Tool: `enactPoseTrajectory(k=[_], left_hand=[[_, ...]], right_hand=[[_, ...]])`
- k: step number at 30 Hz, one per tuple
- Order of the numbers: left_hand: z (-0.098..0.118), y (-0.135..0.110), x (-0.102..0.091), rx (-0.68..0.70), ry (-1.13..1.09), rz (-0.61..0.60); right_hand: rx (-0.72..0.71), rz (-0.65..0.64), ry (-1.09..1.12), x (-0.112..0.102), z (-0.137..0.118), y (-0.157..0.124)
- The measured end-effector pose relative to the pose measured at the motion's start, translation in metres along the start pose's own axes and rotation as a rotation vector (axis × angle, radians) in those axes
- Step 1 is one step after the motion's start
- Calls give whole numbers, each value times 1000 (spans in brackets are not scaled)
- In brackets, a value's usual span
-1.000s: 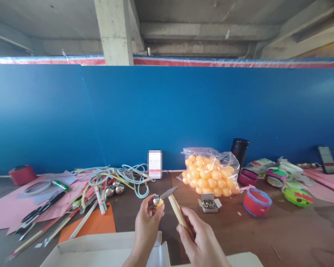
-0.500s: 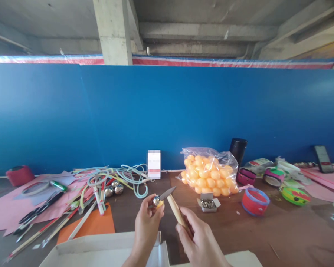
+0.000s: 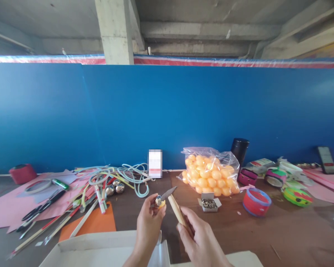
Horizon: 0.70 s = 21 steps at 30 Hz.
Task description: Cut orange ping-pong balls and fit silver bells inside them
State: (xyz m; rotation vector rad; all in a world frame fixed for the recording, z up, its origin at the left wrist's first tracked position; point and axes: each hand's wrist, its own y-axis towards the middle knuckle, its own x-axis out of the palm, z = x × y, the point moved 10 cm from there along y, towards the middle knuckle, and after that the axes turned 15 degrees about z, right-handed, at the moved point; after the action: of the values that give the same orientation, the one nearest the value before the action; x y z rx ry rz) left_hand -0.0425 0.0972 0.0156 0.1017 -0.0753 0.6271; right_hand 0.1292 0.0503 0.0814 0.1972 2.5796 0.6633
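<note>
My left hand [image 3: 149, 222] is closed, pinching a shiny silver ball [image 3: 158, 200] between thumb and fingers. Just below the ball a small yellow piece [image 3: 161, 204] shows at the fingertips; most of it is hidden. My right hand [image 3: 199, 235] is wrapped round the pale wooden handle of a hammer [image 3: 176, 210]. Its dark metal head, tapering at the far end, lies right beside the silver ball; I cannot tell whether they touch. A small open box of metal tacks [image 3: 209, 204] stands beyond my right hand.
A clear bag of orange balls [image 3: 211, 176] stands behind the tacks. A white box [image 3: 100, 244] lies at the front. At left are tangled cords [image 3: 132, 176], sticks, scissors [image 3: 39, 207] and silver balls [image 3: 119, 188]; at right, a red and blue ring [image 3: 256, 202] and a black bottle [image 3: 239, 150].
The silver ball has turned or shifted slightly in my left fingers. Both hands keep nearly the same place and grip, while the whole view has moved a little.
</note>
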Motion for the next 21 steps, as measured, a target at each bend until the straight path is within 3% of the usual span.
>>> enactPoseTrajectory(k=[3,8,14,21], left_hand=[[3,-1,1,15,5,-10],[1,1,1,44,49,-7],[0,0,3,61,41,-27],[-2,1,3,75,42,-33]], right_hand=[[4,38,13,-3,0,1],[10,-39,24,4,1,-1],[48,84,104,-4,7,0],[60,102,153,-3,10,-1]])
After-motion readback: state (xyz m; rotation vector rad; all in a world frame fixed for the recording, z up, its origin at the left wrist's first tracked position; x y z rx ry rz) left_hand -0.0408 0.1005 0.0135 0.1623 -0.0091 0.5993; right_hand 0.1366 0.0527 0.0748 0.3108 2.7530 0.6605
